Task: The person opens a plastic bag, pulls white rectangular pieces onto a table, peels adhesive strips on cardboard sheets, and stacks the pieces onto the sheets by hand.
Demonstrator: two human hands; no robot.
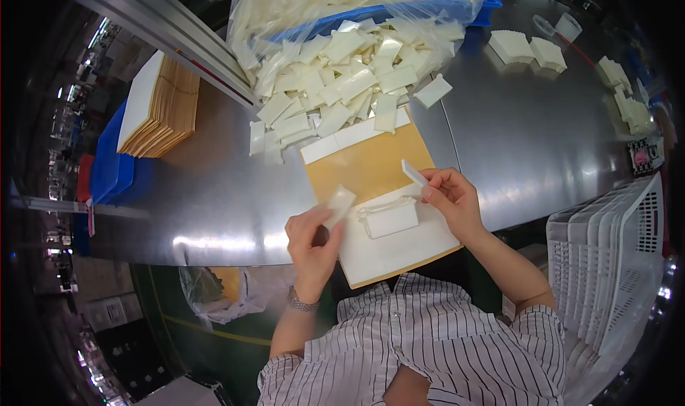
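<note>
My left hand (312, 240) holds a thin translucent white piece (342, 202) between thumb and fingers, slightly blurred. Another thin white piece (414, 173), seen nearly edge-on, is pinched in my right hand (452, 198). Between my hands a small stack of white pieces (392, 220) stands on a white sheet (385, 255). Beyond it lies a tan sheet with a white strip (371, 162). A large heap of loose white pieces (342, 81) spreads over the table past the sheets, some overlapping the strip.
A blue bin with plastic film (479, 10) stands behind the heap. Stacked tan and white sheets (163, 106) lie at the left by a blue tray (110, 163). Fanned stacks of white pieces (511, 46) sit at the back right. White baskets (603, 256) stand at the right. A metal post crosses the upper left.
</note>
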